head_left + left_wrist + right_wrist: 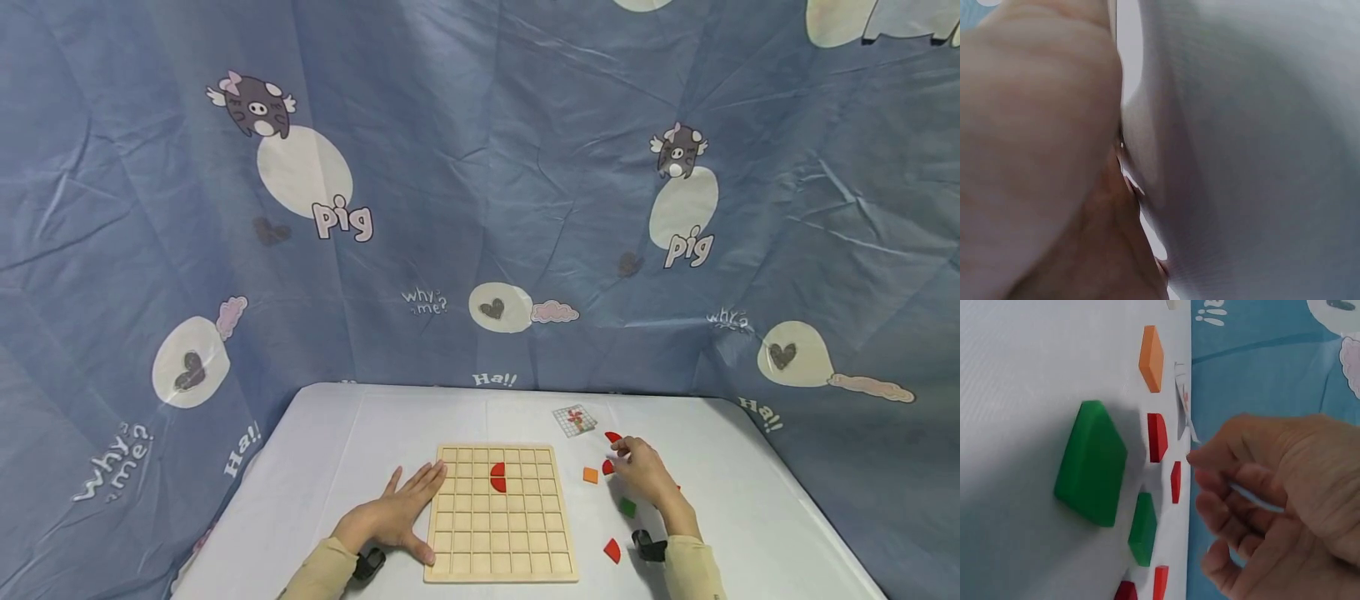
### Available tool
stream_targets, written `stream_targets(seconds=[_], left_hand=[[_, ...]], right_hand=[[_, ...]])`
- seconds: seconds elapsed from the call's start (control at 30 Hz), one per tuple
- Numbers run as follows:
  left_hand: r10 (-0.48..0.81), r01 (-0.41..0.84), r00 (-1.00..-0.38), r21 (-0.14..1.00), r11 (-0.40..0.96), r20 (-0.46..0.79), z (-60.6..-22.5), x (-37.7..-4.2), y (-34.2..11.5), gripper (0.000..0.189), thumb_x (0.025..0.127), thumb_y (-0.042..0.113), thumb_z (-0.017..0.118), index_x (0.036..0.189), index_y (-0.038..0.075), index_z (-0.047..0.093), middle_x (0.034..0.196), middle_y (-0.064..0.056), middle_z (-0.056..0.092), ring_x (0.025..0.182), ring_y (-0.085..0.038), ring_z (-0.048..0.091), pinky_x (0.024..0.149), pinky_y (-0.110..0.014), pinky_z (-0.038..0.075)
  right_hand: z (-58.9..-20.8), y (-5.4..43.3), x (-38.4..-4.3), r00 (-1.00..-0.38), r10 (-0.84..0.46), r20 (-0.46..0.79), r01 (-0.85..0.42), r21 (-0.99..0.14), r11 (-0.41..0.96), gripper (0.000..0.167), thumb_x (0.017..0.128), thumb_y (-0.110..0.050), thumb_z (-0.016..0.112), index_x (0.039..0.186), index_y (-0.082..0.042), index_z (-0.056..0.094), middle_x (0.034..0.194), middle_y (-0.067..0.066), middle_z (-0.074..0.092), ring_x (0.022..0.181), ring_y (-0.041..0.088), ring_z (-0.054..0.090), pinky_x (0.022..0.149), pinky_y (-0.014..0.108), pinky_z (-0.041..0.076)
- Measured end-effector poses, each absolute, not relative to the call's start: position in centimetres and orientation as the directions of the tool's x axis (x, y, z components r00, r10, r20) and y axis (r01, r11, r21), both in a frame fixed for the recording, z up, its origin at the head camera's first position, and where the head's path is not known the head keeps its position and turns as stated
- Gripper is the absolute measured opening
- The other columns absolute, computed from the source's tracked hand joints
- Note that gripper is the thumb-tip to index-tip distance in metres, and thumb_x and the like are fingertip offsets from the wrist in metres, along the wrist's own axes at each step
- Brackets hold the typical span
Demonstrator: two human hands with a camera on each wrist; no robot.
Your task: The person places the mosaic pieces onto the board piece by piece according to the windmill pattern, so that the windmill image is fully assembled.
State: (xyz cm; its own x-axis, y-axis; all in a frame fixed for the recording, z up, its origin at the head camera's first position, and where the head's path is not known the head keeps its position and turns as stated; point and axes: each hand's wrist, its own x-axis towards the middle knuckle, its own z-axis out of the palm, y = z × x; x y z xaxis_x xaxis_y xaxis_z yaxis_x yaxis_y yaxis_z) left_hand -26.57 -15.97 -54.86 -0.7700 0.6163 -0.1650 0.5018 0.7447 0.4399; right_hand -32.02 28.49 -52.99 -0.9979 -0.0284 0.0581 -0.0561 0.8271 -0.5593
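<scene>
A wooden grid board (pixel 528 521) lies on the table with two red quarter-circle pieces (pixel 498 484) set in neighbouring cells. My left hand (pixel 397 512) has its fingers and thumb spread against the board's left edge; its own wrist view shows mostly blurred skin and white surface. To the right of the board, my right hand (pixel 647 473) hovers with loosely bent fingers, nothing visible between them. Close to its fingertips lie a red quarter-circle piece (pixel 612 437) and another red piece (pixel 607 467). A green block (pixel 1091 465) stands large in the right wrist view.
An orange square piece (pixel 590 475) lies between the board and the right hand. Behind it is a printed pattern card (pixel 574 421). Nearer the front are a green piece (pixel 627 507) and a red quarter-circle (pixel 612 551). A blue patterned curtain (pixel 480 208) hangs behind the table.
</scene>
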Motion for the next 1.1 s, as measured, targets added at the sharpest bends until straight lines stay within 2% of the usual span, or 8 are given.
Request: stream_targets(seconds=[0.2, 0.43, 0.73, 0.9, 1.1], left_hand=[[0.616, 0.503, -0.77, 0.435, 0.747, -0.167, -55.0, -26.7, -16.0, 0.134, 0.06, 0.065, 0.077, 0.155, 0.006, 0.004, 0.163, -0.014, 0.0, 0.15, -0.036, 0.002, 0.114, -0.069, -0.004], [0.619, 0.503, -0.767, 0.441, 0.744, -0.169, -54.8, -26.6, -16.0, 0.133, 0.062, 0.063, 0.077, 0.155, 0.005, 0.003, 0.163, -0.015, 0.0, 0.15, -0.036, 0.002, 0.113, -0.069, -0.005], [0.615, 0.499, -0.769, 0.439, 0.747, -0.172, -54.8, -26.6, -16.0, 0.134, 0.06, 0.065, 0.077, 0.155, 0.005, 0.003, 0.163, -0.015, 0.001, 0.15, -0.037, 0.002, 0.114, -0.069, -0.005], [0.612, 0.497, -0.772, 0.436, 0.75, -0.173, -54.9, -26.7, -15.9, 0.135, 0.06, 0.066, 0.076, 0.155, 0.005, 0.003, 0.163, -0.014, 0.001, 0.15, -0.035, 0.002, 0.114, -0.068, -0.005], [0.61, 0.494, -0.773, 0.438, 0.751, -0.175, -54.9, -26.7, -15.9, 0.135, 0.059, 0.066, 0.076, 0.155, 0.006, 0.002, 0.163, -0.014, 0.001, 0.15, -0.035, 0.002, 0.114, -0.068, -0.006]], right_hand=[[-53.7, 28.6, -32.4, -0.997, -0.073, 0.02, -0.072, -0.564, 0.822, 0.035, 0.076, 0.001, 0.069, 0.111, -0.001, 0.066, 0.109, 0.01, 0.061, 0.096, 0.023, 0.057, 0.08, 0.044, 0.051], [-54.4, 28.4, -32.6, -0.998, -0.059, 0.01, -0.055, -0.536, 0.843, 0.026, 0.077, 0.003, 0.07, 0.101, -0.005, 0.071, 0.108, 0.008, 0.063, 0.096, 0.023, 0.06, 0.087, 0.048, 0.052], [-54.5, 28.1, -32.7, -0.999, -0.052, -0.01, -0.038, -0.546, 0.837, 0.024, 0.08, 0.001, 0.071, 0.102, -0.007, 0.072, 0.107, 0.007, 0.063, 0.096, 0.022, 0.06, 0.089, 0.047, 0.052], [-54.5, 28.2, -32.7, -0.998, -0.058, 0.0, -0.049, -0.53, 0.846, 0.021, 0.079, 0.0, 0.071, 0.098, -0.008, 0.073, 0.103, 0.005, 0.064, 0.094, 0.02, 0.06, 0.087, 0.046, 0.053], [-54.4, 28.1, -32.6, -0.999, -0.048, 0.007, -0.044, -0.531, 0.846, 0.018, 0.079, -0.001, 0.073, 0.096, -0.006, 0.072, 0.096, 0.005, 0.063, 0.085, 0.017, 0.058, 0.077, 0.04, 0.053]])
